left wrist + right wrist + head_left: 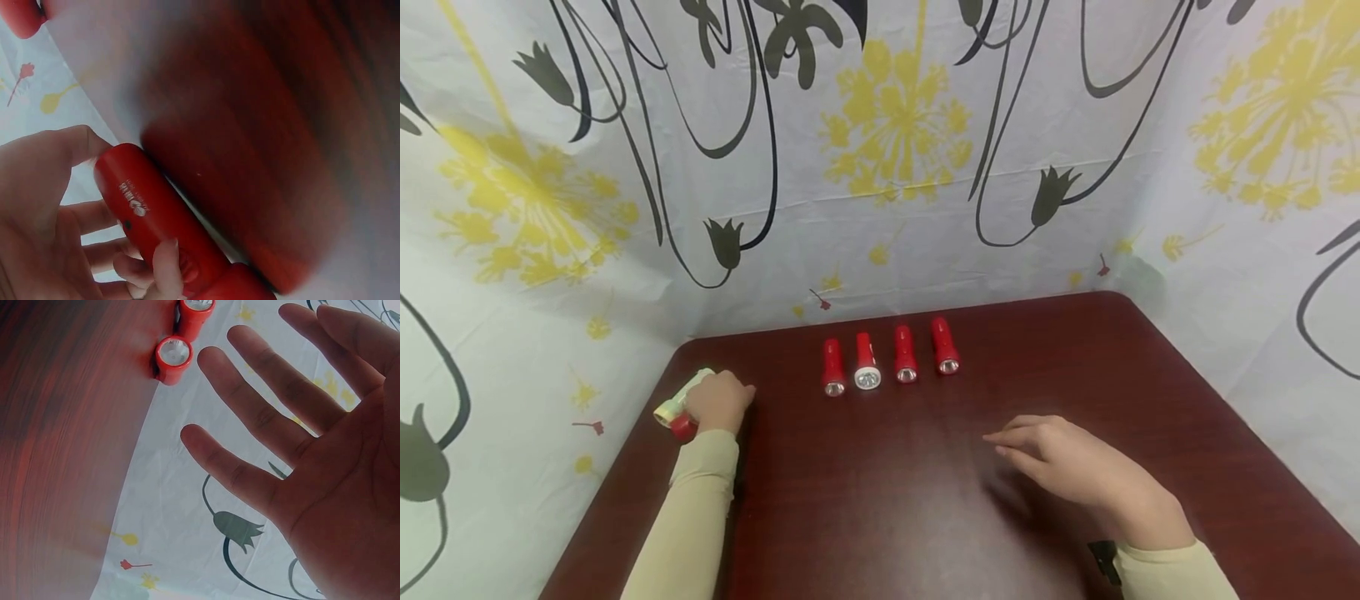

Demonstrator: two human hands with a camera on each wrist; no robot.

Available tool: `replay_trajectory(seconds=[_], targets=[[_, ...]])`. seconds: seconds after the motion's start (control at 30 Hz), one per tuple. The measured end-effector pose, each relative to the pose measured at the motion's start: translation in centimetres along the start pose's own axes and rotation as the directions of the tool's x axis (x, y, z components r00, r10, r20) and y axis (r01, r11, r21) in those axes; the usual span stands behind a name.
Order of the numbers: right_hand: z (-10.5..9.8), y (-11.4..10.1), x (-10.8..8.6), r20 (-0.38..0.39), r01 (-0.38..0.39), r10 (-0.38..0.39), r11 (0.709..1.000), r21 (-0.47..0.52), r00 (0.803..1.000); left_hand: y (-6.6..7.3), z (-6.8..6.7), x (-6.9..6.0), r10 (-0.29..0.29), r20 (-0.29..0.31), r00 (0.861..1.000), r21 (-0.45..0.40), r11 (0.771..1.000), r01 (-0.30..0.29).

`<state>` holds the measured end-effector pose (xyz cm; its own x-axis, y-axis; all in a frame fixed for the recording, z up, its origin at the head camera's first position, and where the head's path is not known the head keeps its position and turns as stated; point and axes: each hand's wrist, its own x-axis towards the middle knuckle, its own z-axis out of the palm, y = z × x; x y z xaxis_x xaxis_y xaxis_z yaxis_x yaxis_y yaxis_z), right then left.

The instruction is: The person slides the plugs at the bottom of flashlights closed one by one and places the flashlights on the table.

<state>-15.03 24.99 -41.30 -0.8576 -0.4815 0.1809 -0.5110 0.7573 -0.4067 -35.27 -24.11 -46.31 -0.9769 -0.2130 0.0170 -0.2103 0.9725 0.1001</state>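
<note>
White cloth [812, 196] printed with yellow dandelions and dark tulip stems hangs behind and on both sides of the red-brown, wood-grained worktop [880, 475]. Over the right half is the right hand [1067, 462], grip apart, holding nothing. Near the left edge, the left hand [721, 400] has its grip clamped on a red flashlight [159, 209], just beside a pale flashlight [674, 406]. Whether this step is picking up or placing, I cannot tell; the next move likely calls for sparing the pale neighbour. Four red flashlights [904, 352] line the back, one with a white head [867, 378].
</note>
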Motion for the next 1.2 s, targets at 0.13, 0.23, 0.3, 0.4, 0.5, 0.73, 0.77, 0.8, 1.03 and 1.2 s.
replay_trajectory(seconds=[0.13, 0.23, 0.3, 0.4, 0.5, 0.73, 0.77, 0.8, 1.03, 1.2], targets=[[0.0, 0.0, 0.0, 0.005, -0.004, 0.004, 1.0, 0.0, 1.0, -0.1, -0.1, -0.2, 0.035, 0.005, 0.999, -0.001, 0.999, -0.035], [0.0, 0.0, 0.1, 0.008, -0.004, 0.004, 1.0, 0.0, 1.0, -0.3, -0.4, -0.7, 0.079, 0.013, 0.997, -0.006, 0.997, -0.079], [0.1, -0.1, 0.1, 0.008, 0.0, 0.0, 1.0, 0.001, 1.0, -0.5, -0.7, -1.2, 0.123, 0.022, 0.992, -0.004, 0.992, -0.123], [0.1, -0.1, 0.2, 0.006, 0.006, -0.006, 1.0, -0.001, 1.0, -0.8, -1.5, -1.7, 0.192, 0.057, 0.98, -0.006, 0.981, -0.192], [0.1, -0.1, 0.2, -0.001, 0.012, -0.012, 1.0, -0.004, 1.0, -1.3, -2.1, -1.7, 0.252, 0.082, 0.964, -0.022, 0.968, -0.251], [0.1, -0.1, 0.2, -0.009, 0.021, -0.021, 1.0, -0.013, 1.0, -3.1, -2.4, -1.9, 0.318, 0.106, 0.942, -0.09, 0.947, -0.31], [0.1, -0.1, 0.2, -0.008, 0.021, -0.021, 1.0, -0.011, 1.0, -3.2, -2.5, -2.1, 0.331, 0.102, 0.938, -0.099, 0.942, -0.321], [0.1, -0.1, 0.2, -0.008, 0.022, -0.022, 1.0, -0.009, 1.0, -3.3, -2.7, -2.3, 0.341, 0.097, 0.935, -0.107, 0.938, -0.331], [0.1, 0.0, 0.1, -0.007, 0.018, -0.018, 1.0, 0.0, 1.0, -2.4, -4.5, -3.4, 0.405, 0.032, 0.914, -0.131, 0.908, -0.398], [0.1, 0.0, 0.2, -0.003, 0.023, -0.023, 1.0, -0.001, 1.0, -1.8, -5.5, -4.1, 0.444, 0.031, 0.895, -0.124, 0.891, -0.437]])
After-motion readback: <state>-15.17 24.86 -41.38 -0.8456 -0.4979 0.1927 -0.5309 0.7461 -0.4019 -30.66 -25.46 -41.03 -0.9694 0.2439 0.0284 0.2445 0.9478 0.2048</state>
